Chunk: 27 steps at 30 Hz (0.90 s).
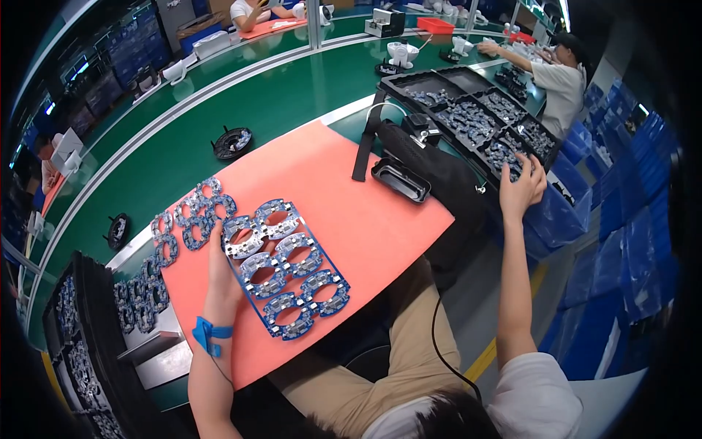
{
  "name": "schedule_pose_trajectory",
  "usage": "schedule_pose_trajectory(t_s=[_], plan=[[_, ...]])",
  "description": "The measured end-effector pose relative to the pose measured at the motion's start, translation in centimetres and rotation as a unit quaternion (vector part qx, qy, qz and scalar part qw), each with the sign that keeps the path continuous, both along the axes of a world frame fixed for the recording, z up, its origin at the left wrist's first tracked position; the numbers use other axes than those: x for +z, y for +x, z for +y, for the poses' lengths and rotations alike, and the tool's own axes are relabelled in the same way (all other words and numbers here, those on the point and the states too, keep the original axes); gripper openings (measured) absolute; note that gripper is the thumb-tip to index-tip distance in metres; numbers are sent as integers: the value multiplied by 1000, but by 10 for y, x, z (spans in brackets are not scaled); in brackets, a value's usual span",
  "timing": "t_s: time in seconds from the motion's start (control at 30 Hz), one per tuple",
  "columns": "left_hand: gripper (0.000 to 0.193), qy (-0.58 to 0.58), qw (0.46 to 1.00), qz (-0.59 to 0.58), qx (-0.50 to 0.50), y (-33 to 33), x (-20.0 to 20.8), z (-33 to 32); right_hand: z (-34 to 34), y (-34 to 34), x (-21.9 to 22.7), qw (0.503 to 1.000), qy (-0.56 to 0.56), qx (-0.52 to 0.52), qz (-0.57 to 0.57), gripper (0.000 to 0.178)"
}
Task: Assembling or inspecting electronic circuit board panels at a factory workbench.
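Note:
My left hand (224,265) holds a blue panel of joined circuit boards (294,272) by its left edge, above an orange-pink mat (380,241). The panel's boards are ring-shaped, with oval holes through which the mat shows. My right hand (523,186) reaches out to the right, over the near compartment of a black divided tray (457,89). Its thumb and fingers are curved and apart, and I see nothing between them. Small circuit boards (504,152) fill that compartment. A blue strap (212,331) is round my left wrist.
More ring-shaped circuit boards (196,212) lie at the mat's far left. A black bag (417,150) and a small black case (401,180) lie at its right. Stacked black trays (91,329) stand at left. Round black housings (233,144) sit on the green conveyor (292,102). Other people work beyond.

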<state>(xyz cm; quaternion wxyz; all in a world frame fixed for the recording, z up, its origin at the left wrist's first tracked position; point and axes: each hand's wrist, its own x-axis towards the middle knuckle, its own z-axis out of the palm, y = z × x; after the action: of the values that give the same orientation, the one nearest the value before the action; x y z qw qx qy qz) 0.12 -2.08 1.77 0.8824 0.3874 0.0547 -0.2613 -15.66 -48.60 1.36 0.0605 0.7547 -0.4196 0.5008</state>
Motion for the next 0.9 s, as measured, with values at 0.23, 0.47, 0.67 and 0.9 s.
schedule_pose_trajectory(t_s=[0.23,0.47,0.67,0.9], plan=[[47,-8,1000,-7,9,0,-1,2,-88,-57,-47,983,143,96,-63,29],[51,-4,1000,-23,-10,4,-12,8,-75,-56,-31,994,106,19,-5,28],[68,-25,999,-2,-45,-3,6,-9,60,16,57,910,57,401,-86,13],[67,-31,999,-14,-28,2,0,1,224,117,52,606,35,776,170,12]])
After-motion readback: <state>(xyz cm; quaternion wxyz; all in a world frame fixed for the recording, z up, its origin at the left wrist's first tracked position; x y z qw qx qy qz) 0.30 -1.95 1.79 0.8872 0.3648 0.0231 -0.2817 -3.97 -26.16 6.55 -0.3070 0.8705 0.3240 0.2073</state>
